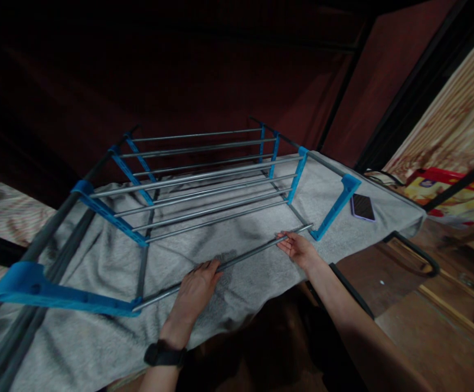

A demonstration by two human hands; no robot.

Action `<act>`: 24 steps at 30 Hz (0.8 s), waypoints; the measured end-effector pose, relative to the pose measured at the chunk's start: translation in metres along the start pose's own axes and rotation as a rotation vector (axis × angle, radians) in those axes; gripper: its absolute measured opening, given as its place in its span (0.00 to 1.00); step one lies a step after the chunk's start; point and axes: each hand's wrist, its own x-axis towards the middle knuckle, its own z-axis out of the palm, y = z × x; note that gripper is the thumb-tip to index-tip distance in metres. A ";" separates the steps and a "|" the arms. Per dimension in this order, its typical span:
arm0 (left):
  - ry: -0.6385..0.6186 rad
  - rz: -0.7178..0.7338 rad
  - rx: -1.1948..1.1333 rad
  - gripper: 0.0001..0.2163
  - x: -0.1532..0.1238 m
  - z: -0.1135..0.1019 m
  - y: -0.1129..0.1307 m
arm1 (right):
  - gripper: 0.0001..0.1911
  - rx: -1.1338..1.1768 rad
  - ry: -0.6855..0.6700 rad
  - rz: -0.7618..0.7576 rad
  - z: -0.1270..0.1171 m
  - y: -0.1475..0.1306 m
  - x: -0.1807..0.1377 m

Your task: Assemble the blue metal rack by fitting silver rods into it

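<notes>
A rack of grey metal rods and blue plastic brackets (204,179) lies on a grey towel (245,239). One grey rod (245,253) runs from the near-left blue bracket (53,291) towards the near-right blue bracket (337,204). My left hand (196,288), with a black wristband, is closed around the middle of this rod. My right hand (297,247) grips the rod near its right end, fingers curled on it. The rod's right tip sits close to the right bracket; I cannot tell if it is seated.
A phone (362,207) lies on the towel at the right, past the bracket. A red and yellow box (449,193) sits on the floor at right. Black frame tubes (412,250) jut out below the towel's edge. A dark red wall stands behind.
</notes>
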 end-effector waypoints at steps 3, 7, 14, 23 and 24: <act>0.007 0.012 -0.008 0.13 0.000 0.000 -0.001 | 0.10 0.009 -0.004 -0.006 -0.002 -0.003 0.001; 0.002 -0.001 -0.002 0.14 0.000 0.000 0.000 | 0.11 0.029 0.001 -0.011 -0.005 -0.010 0.001; 0.026 -0.006 -0.034 0.14 -0.002 -0.003 -0.002 | 0.12 0.058 0.045 -0.048 -0.009 -0.022 -0.001; 0.005 -0.025 -0.072 0.15 -0.002 -0.007 0.000 | 0.12 0.045 0.037 -0.063 -0.009 -0.022 -0.002; 0.006 -0.018 -0.069 0.15 -0.002 -0.006 0.001 | 0.12 0.047 0.035 -0.065 -0.009 -0.022 -0.003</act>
